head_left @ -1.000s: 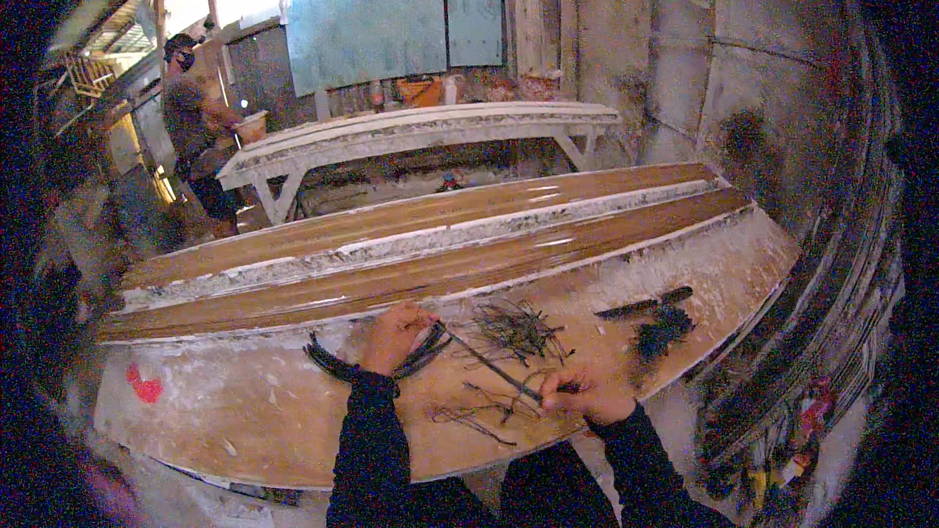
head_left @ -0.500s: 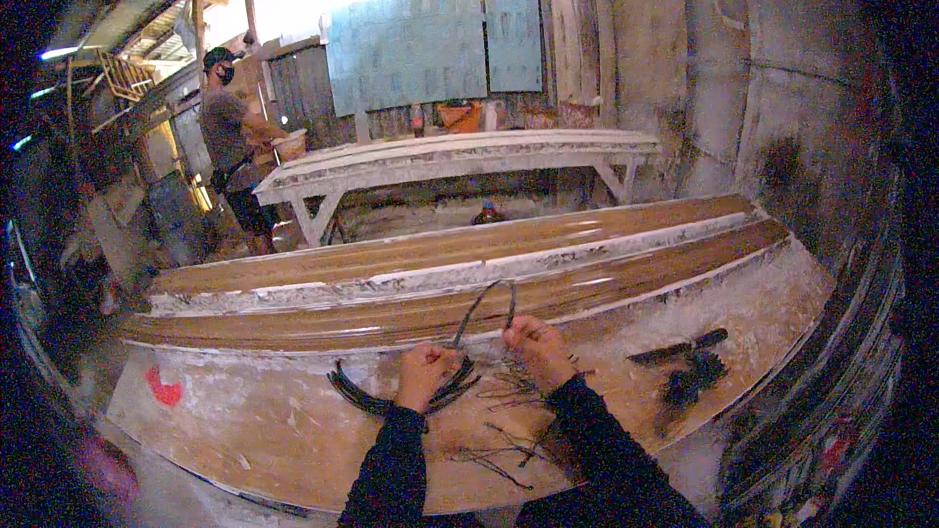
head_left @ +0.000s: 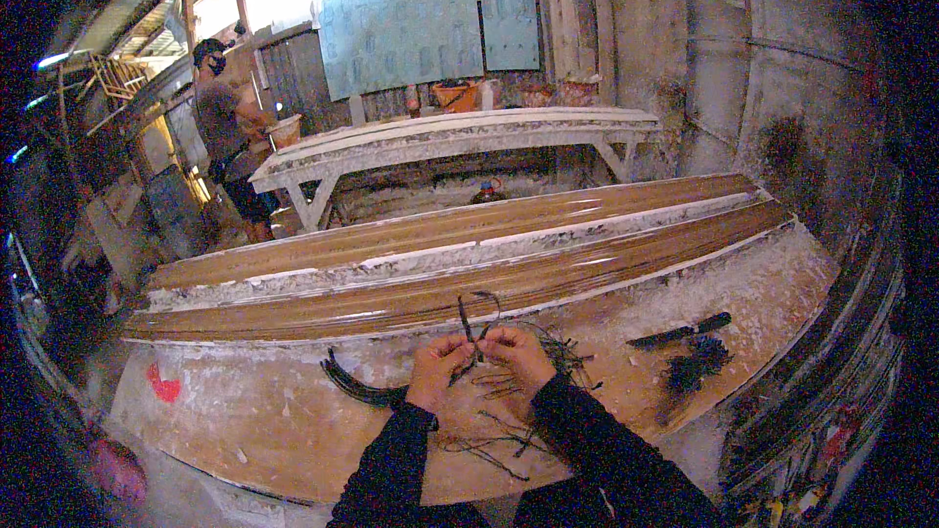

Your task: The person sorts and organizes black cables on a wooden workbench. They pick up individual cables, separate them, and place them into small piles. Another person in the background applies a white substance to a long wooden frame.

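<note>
A thin dark strip point(head_left: 466, 315) stands up in a loop between my two hands, above the near edge of the table. My left hand point(head_left: 436, 370) pinches it from the left. My right hand point(head_left: 518, 354) pinches it close by, the fingertips of both nearly touching. Left of and partly behind my left hand lies a curved bundle of thicker dark strips point(head_left: 357, 389). Thin dark strands point(head_left: 494, 450) are scattered on the board between my forearms, and more lie beside my right hand. To the right rests a knife point(head_left: 680, 330) beside a dark tangled clump point(head_left: 693, 364).
Long brown glossy panels with whitish edges point(head_left: 440, 293) run across the table board point(head_left: 274, 440). A red patch point(head_left: 163, 383) marks its left side. Beyond is a whitened bench point(head_left: 440, 142) with an orange container point(head_left: 456, 98) behind it. A person point(head_left: 227, 127) holding a bucket stands far left.
My hands have come together, and the strip's wide arch has become a tighter, crossed loop. The view has tilted slightly downward. The knife and clump stay in place.
</note>
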Motion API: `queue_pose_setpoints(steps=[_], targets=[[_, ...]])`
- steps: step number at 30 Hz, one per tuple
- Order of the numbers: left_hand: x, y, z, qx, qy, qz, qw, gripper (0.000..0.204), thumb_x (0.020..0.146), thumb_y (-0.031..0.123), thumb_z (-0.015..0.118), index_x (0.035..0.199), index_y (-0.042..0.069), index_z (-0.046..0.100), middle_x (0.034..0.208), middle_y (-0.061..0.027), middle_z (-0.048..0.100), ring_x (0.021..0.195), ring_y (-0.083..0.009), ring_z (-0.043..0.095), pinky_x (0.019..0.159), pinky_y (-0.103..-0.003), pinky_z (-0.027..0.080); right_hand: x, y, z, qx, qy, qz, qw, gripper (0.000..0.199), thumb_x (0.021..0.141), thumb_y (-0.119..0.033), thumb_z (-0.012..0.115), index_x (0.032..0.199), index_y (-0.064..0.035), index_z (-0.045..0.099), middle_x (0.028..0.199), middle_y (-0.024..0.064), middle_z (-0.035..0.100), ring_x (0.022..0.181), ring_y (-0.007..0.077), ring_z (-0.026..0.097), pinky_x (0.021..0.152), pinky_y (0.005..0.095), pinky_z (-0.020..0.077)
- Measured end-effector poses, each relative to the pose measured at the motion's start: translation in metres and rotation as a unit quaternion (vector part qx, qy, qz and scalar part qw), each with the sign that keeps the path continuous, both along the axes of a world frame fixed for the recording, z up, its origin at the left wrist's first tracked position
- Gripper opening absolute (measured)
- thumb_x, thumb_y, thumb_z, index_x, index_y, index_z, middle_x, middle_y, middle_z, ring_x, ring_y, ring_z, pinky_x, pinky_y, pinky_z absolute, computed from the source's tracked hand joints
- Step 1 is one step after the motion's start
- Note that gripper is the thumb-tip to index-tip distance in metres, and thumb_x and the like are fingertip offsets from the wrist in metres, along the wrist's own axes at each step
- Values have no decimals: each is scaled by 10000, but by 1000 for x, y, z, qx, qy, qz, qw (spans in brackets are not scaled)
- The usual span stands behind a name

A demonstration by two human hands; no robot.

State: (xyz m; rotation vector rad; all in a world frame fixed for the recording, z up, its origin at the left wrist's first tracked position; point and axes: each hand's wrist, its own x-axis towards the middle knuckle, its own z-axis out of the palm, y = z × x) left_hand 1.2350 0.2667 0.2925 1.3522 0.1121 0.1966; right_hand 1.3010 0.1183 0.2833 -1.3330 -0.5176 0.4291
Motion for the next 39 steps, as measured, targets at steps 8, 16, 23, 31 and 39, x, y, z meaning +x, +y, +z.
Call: queue_pose_setpoints(steps=[8,16,23,31,39], targets=[[2,2,1,42,-24,8,999,167,753,120,628,864,-3,601,705,-4,583,596,-66,500,539,-196,407,3,-3,5,-80,-80,11,993,184,743,-237,612,803,-63,621,780,24,601,748,133,544,728,283,423],[-1,-1,6,87,-36,28,995,142,749,82,620,861,-4,604,733,-26,604,626,-81,538,564,-204,440,-5,-4,20,-95,-48,-1,994,169,737,-203,626,778,-40,614,766,18,598,734,106,532,700,253,417],[-1,-1,8,112,-26,31,993,125,746,46,608,864,4,605,753,-34,609,646,-82,549,562,-207,447,-6,-4,20,-53,-31,6,998,147,734,-174,646,731,-38,591,725,-9,575,700,69,512,676,225,404],[1,1,1,63,-34,-11,997,150,767,108,605,878,7,607,774,-28,612,661,-80,548,596,-208,446,2,-2,6,-50,-27,1,998,137,699,-109,667,771,-26,585,734,20,592,692,96,544,671,240,425],[-3,0,9,34,-1,-21,999,171,763,150,619,865,14,608,769,-23,609,662,-84,546,597,-208,439,4,-2,3,-42,-47,17,998,159,686,-74,675,782,-22,560,721,12,574,672,87,537,661,241,439]])
